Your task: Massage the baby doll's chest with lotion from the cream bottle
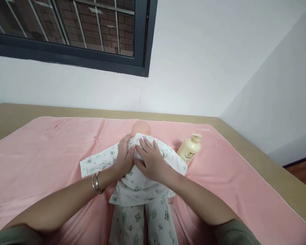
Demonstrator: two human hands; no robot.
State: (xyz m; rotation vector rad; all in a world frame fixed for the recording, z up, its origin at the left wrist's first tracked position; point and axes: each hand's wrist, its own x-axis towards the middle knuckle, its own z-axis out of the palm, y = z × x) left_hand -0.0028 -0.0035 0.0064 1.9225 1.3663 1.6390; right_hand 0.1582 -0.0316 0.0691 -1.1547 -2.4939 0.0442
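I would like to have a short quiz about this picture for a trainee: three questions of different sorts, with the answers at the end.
1. True or false: the right hand is holding the pump bottle.
2. Choose one. The pump bottle is on: A) the patterned trousers; B) the pink cloth; C) the window frame.
3. Fill in: the silver bangles are on the ____ wrist.

Key: 1. False, it lies on the white patterned top. 2. B. 3. left.
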